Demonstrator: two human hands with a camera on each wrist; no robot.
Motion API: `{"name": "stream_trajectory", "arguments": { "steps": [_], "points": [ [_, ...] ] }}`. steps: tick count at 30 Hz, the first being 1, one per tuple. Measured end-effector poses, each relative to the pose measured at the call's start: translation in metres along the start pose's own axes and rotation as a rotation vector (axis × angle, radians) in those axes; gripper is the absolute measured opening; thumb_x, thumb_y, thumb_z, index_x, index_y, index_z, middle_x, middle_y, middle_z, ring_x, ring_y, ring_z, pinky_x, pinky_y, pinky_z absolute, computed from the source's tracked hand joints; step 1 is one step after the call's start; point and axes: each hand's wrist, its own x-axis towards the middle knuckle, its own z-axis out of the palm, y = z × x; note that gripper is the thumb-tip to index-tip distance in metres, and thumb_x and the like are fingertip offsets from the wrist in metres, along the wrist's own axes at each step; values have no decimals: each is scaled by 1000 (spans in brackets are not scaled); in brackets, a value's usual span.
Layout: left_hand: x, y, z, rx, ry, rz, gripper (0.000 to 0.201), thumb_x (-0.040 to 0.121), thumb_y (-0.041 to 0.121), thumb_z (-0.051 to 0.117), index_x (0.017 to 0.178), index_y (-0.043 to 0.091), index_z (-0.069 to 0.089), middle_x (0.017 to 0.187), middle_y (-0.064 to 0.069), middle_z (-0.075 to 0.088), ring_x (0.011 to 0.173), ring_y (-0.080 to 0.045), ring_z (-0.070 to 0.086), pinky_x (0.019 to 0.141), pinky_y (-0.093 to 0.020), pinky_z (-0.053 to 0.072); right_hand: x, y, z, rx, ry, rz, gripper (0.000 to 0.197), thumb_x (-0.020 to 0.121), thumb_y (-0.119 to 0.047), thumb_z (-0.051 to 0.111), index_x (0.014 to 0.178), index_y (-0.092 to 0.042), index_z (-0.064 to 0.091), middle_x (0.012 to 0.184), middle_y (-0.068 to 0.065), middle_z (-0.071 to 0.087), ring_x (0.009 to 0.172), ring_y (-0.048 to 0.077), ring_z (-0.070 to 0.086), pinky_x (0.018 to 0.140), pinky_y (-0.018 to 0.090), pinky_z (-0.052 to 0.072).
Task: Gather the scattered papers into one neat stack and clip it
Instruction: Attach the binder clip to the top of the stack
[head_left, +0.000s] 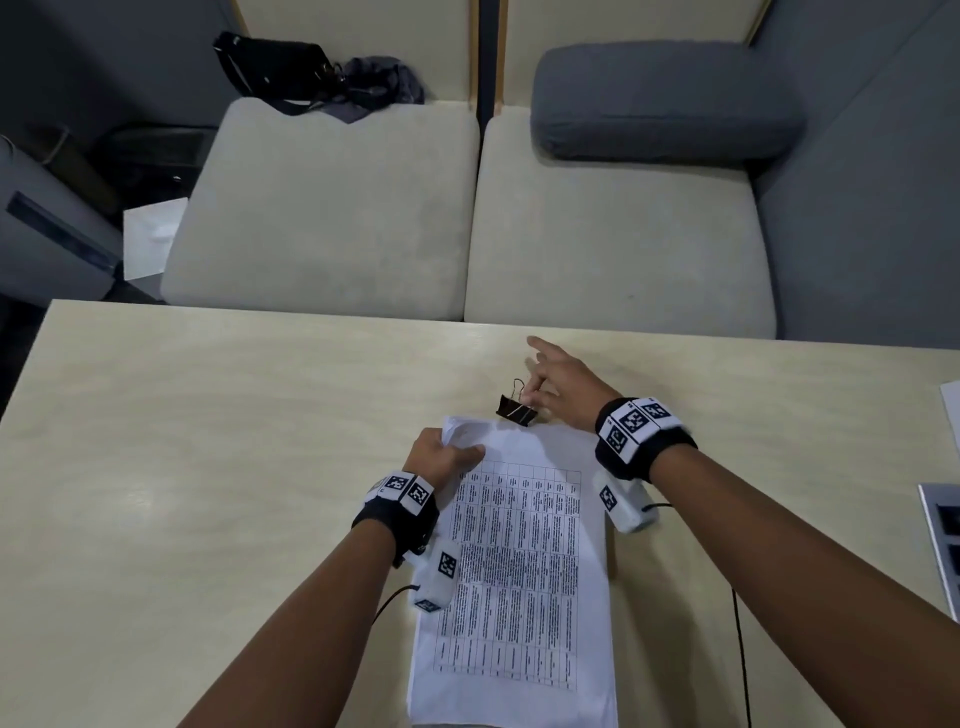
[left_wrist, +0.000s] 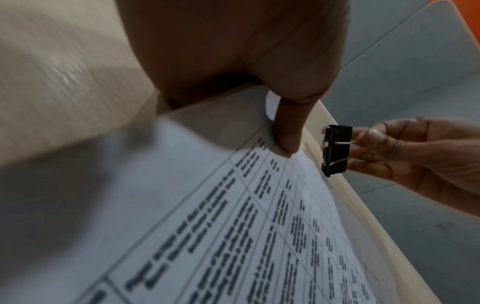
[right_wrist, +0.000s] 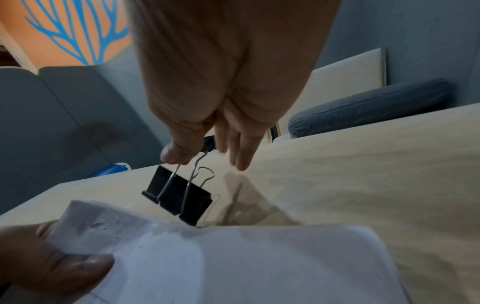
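A stack of white printed papers (head_left: 519, 561) lies on the pale wooden table (head_left: 208, 467), its far left corner bent up. My left hand (head_left: 441, 452) pinches that corner (left_wrist: 285, 131), thumb on top (right_wrist: 64, 267). A black binder clip (head_left: 514, 408) hangs just past the stack's far edge (right_wrist: 179, 195). My right hand (head_left: 550, 384) pinches one of the clip's wire handles between thumb and forefinger (left_wrist: 374, 144), the other fingers stretched out. The clip's mouth (left_wrist: 335, 150) points toward the paper edge and is apart from it.
Two beige seat cushions (head_left: 332, 208) and a grey bolster (head_left: 660, 98) lie beyond the table's far edge. A black bag (head_left: 275, 67) sits at the back left. A sheet edge (head_left: 950, 405) and a tray-like object (head_left: 943, 530) show at the table's right side.
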Motion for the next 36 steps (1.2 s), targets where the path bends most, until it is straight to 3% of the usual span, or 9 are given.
{"name": "stream_trajectory", "arguments": {
  "steps": [4,6,11,15,21,25,28,31,36],
  "points": [
    [-1,0,-1,23,7,-20,21,83,11,66,86,-9,64,50,3,42,35,-10,35,37,-15,29,6,0,-1,-19,-81,35,8,90,-16,67,82,-15,64,140,8,55,124,22,56,107,37,42],
    [-2,2,-1,52,2,-10,19,83,10,65,69,0,60,43,10,44,35,-9,38,37,-14,30,8,-1,0,13,-60,45,13,88,-17,68,77,-19,62,120,6,67,110,21,64,99,40,49],
    [-1,2,-1,57,16,12,26,82,8,66,60,15,53,41,12,49,34,-2,43,37,-14,33,9,-9,-3,-32,-128,-18,9,85,-14,71,78,-17,69,151,1,40,130,16,50,108,28,38],
    [2,-1,-1,48,31,7,25,81,9,67,60,14,53,42,12,47,34,-5,40,36,-17,32,14,-9,-2,-25,-199,28,11,81,-19,77,87,-11,75,131,1,62,115,17,61,106,38,44],
    [14,-10,-2,26,56,-57,30,67,22,77,66,9,49,51,4,49,43,-14,45,47,-23,38,11,-21,2,-12,-246,-57,42,71,-10,83,59,-47,67,135,5,60,118,17,60,95,24,47],
    [14,-12,-2,12,53,-54,41,64,26,78,90,-2,64,65,-2,56,52,-16,53,49,-24,43,13,-19,10,-88,-247,-20,17,68,-16,86,81,-10,76,123,3,68,106,16,64,100,40,48],
    [11,-8,-3,70,38,-35,23,76,17,72,61,16,54,47,9,48,35,-6,44,39,-15,33,15,-14,11,-138,-139,17,20,67,-24,87,79,-12,76,135,4,59,119,19,57,104,37,42],
    [8,-5,-1,57,43,-13,30,80,11,70,58,20,50,39,12,47,31,-4,42,37,-13,32,16,-6,8,-94,-183,69,22,66,-27,87,75,-11,76,97,3,74,96,16,68,91,40,53],
    [10,-8,-2,28,15,-20,34,81,8,70,58,15,47,46,7,48,35,-7,44,37,-15,34,12,1,9,-20,-88,108,23,69,-29,86,83,-12,78,98,4,75,90,14,69,88,34,56]
  ]
}}
